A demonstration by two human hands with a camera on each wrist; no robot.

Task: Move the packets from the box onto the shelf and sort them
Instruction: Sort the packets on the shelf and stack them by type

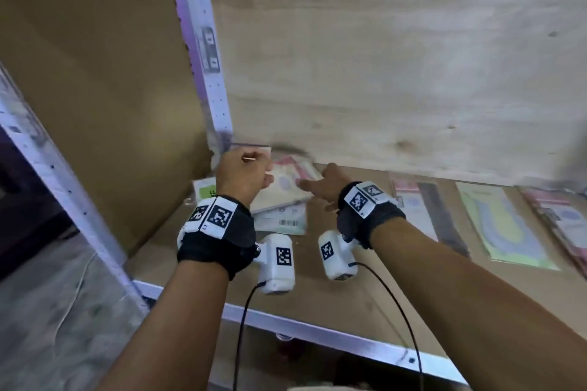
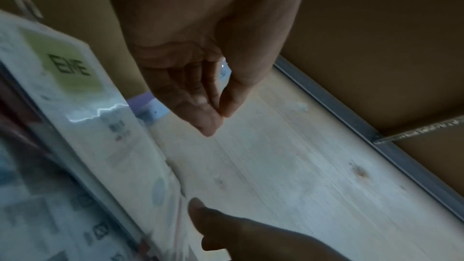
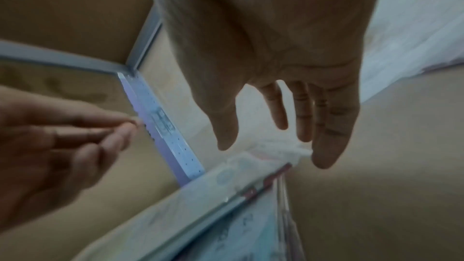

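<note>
1. The pile of packets [image 1: 286,197] lies on the shelf [image 1: 365,295] between our hands.
2. Our right hand [image 1: 327,186], fingers spread, touches its edge, nearer.
3. Our left hand [image 1: 243,173] hovers above, fingertips pressed together, empty.

The right hand [image 3: 288,78] hung with fingers straight and spread, its fingertips [image 3: 323,158] just above the far end of a stack of packets [image 3: 213,203]. Left of that stack, the left hand [image 3: 50,142] had thumb and fingertips pinched together. Behind the stack rose a perforated metal upright [image 3: 165,138].
</note>
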